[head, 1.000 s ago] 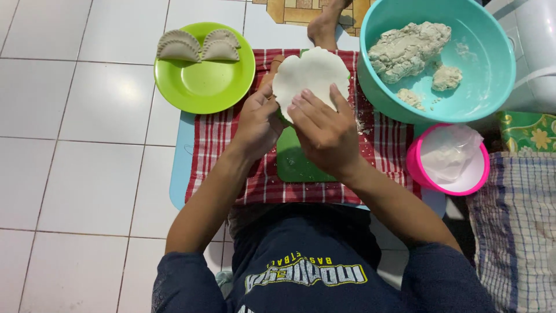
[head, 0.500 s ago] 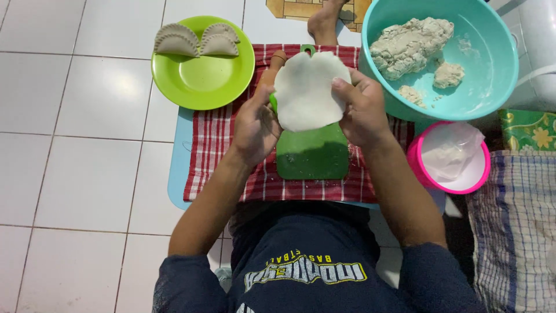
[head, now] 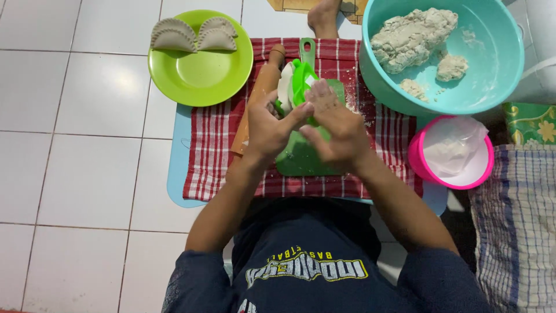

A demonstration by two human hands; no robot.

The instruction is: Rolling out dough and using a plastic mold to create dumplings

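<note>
— Holding what? Where?

— Green mould (head: 301, 87), gripped between left hand (head: 267, 128) and right hand (head: 336, 130), both closed on its half-folded halves, white dough (head: 285, 86) sandwiched inside, raised above the green board (head: 298, 157).

— Handling?

— Probably light: stiff plastic, soft tearable dough. Best pressed at the outer rims, gently.

— Nearby?

— Rolling pin (head: 260, 93) just left of the grip; 2 finished dumplings (head: 194, 35) farther left.

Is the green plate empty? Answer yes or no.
No. The green plate holds two folded dough pastries near its upper rim.
</note>
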